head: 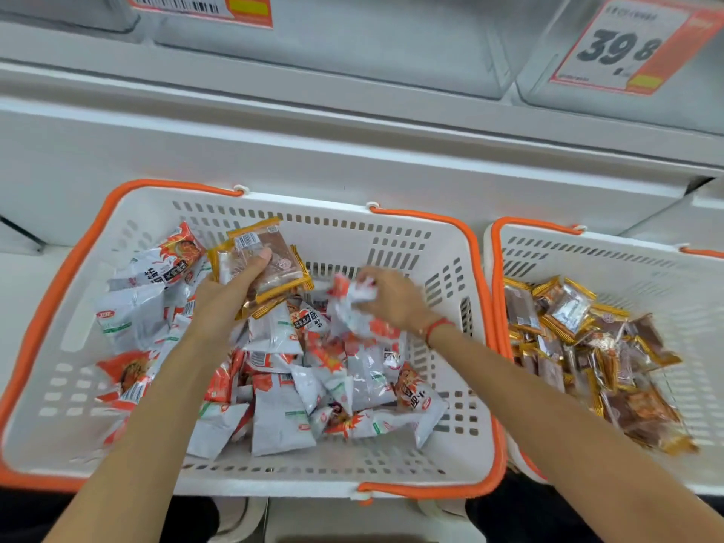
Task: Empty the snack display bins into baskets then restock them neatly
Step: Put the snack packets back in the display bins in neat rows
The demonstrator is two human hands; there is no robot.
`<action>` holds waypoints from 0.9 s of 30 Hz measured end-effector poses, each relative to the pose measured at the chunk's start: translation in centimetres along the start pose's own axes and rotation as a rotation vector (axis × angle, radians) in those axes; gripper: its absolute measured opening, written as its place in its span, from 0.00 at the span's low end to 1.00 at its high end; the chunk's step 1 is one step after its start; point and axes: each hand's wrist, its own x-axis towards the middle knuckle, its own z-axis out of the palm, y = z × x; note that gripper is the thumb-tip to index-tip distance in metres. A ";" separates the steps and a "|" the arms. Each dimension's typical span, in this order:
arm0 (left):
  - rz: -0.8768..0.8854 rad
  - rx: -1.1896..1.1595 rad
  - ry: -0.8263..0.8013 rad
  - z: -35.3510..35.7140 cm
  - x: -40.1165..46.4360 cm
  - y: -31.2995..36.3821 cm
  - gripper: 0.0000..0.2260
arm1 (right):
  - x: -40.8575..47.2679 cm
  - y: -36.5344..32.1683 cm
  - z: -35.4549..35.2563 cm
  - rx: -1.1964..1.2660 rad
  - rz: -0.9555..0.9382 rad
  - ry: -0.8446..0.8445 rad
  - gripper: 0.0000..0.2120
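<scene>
A white basket with orange handles stands in front of me, holding several white-and-red snack packets. Above it, my left hand grips a small stack of brown, gold-edged packets. My right hand reaches into the pile and pinches a white-and-red packet, which is blurred. A second white basket to the right holds several brown gold-edged packets.
Behind the baskets runs a white display shelf with translucent bins above. A price tag reading 39.8 hangs at the upper right, another tag at the upper left.
</scene>
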 end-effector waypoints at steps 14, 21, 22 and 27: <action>0.105 0.044 -0.151 2.7 -3.8 2.2 0.39 | -5.0 -1.6 -4.5 0.559 0.021 0.064 0.29; 0.337 0.135 -0.448 16.1 -12.6 3.9 0.17 | -12.0 -0.6 -8.9 0.829 -0.058 0.307 0.24; 0.327 0.086 -0.522 18.5 -13.3 4.2 0.16 | -13.3 0.7 -10.1 0.841 -0.066 0.398 0.19; 0.600 0.562 -0.714 30.7 -16.0 3.7 0.22 | -20.4 9.3 -15.7 0.721 0.008 0.850 0.10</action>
